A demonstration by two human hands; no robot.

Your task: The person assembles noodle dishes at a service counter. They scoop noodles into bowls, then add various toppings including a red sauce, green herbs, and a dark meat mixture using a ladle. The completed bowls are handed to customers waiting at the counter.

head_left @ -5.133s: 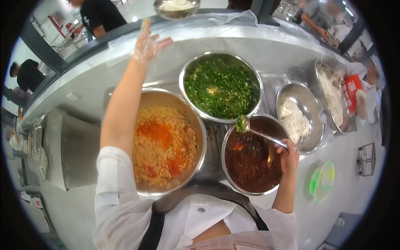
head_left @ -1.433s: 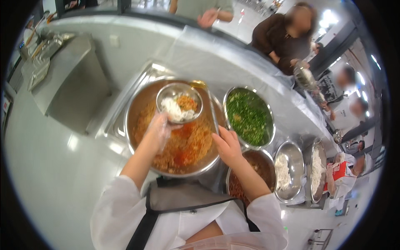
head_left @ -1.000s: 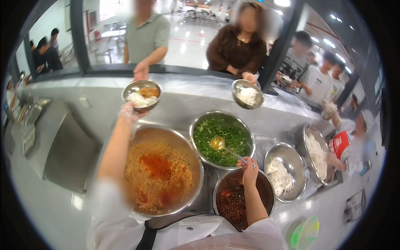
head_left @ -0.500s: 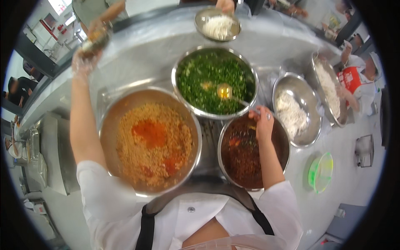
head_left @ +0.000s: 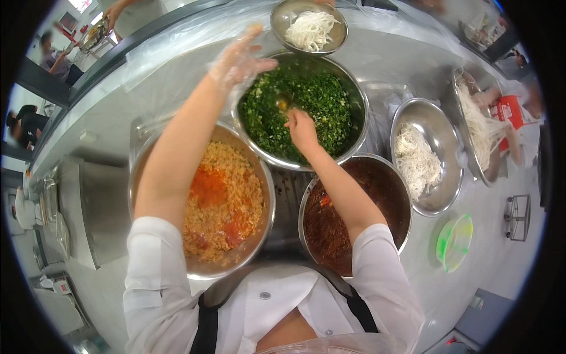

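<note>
My left hand (head_left: 239,62), in a clear plastic glove, is raised above the far left rim of the big steel bowl of chopped green herbs (head_left: 321,112). Its fingers are spread and hold nothing. Just beyond them is a small metal bowl of white noodles (head_left: 309,30). My right hand (head_left: 302,134) grips a metal spoon (head_left: 283,102), whose bowl is down at the greens; the handle is mostly hidden by the fingers. Under my left forearm sits a wide bowl of orange-brown minced food (head_left: 227,194) with red oil. Below my right forearm stands a bowl of dark red-brown sauce (head_left: 330,230).
On the right are an oval steel bowl of white noodles (head_left: 415,159) and a larger tray of noodles (head_left: 474,121), with a co-worker's hands at it. A green-tinted plastic basin (head_left: 454,243) stands lower right. At far upper left a person holds a filled bowl (head_left: 94,36).
The left hand has let go of the bowl at the far left, now in another person's hand, and swung right. The right hand has carried the spoon left and farther over the greens.
</note>
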